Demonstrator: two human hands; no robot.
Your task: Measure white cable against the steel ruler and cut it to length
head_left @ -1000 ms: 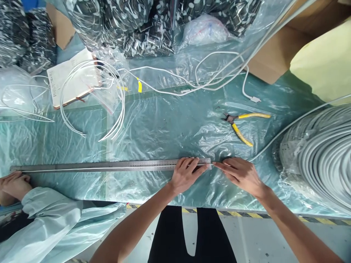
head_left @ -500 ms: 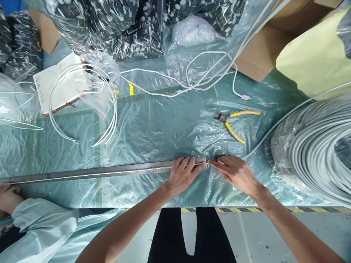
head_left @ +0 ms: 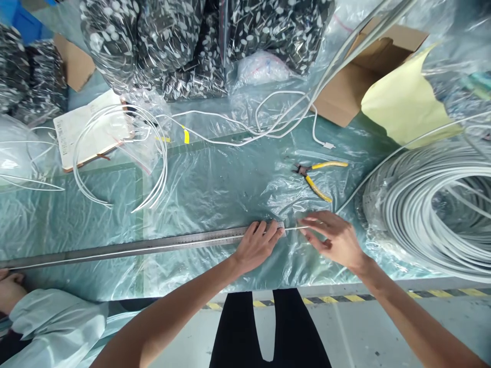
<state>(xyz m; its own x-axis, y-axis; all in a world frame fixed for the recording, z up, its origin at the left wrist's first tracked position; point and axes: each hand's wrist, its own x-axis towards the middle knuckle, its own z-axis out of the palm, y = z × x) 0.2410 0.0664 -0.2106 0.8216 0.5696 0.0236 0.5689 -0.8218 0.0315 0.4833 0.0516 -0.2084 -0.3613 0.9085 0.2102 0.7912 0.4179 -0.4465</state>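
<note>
A long steel ruler [head_left: 164,243] lies along the table's near side, with a thin white cable [head_left: 130,251] stretched along it. My left hand [head_left: 258,243] presses down over the ruler's right end, its fingers bent round the ruler and the cable. Just past that end, my right hand [head_left: 334,239] has thumb and forefinger loosely closed about the cable; the fingertips are slightly blurred. Behind my right hand the cable runs up to a big coil of white cable [head_left: 410,204]. Yellow-handled cutting pliers [head_left: 316,179] lie beyond my hands with their handles spread.
At the left edge, a co-worker's hand [head_left: 10,291] is at the ruler's far end. A loose cable loop [head_left: 79,153] partly covers an open notebook [head_left: 92,125]. Bags of black parts [head_left: 169,46] line the back, near a cardboard box [head_left: 337,94].
My right hand has moved a little right along the cable, away from the ruler's end, baring a short stretch of it. My left hand stays on the ruler. The view has shifted slightly.
</note>
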